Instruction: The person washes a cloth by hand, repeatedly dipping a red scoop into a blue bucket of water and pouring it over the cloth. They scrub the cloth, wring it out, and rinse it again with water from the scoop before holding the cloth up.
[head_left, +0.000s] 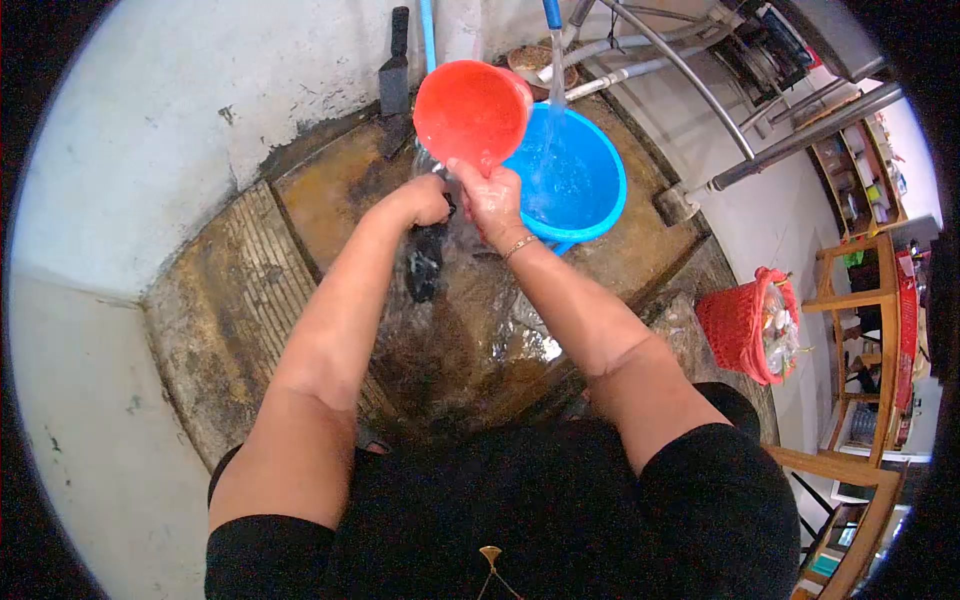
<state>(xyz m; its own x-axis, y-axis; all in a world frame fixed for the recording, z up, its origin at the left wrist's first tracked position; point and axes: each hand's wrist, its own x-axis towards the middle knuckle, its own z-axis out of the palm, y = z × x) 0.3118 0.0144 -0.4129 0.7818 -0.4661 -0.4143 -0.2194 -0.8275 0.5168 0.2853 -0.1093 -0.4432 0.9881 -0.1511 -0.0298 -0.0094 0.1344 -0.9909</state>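
Note:
A red plastic basin (465,115) is tilted in my right hand (490,203), whose fingers grip its near rim. Water runs down from its left side. My left hand (428,200) is closed on a dark, wet item (424,265) that hangs below it, partly blurred by the falling water. To the right of the red basin, and partly behind it, a blue basin (575,180) holds water. A stream from a blue hose (552,14) falls into the blue basin.
A dark long-handled tool (395,85) leans on the white wall. Behind the basins lie grey pipes (625,72) and a small round pot (540,68). A red basket (738,325) with plastic waste stands at the right, near a wooden frame (885,340). The floor is wet.

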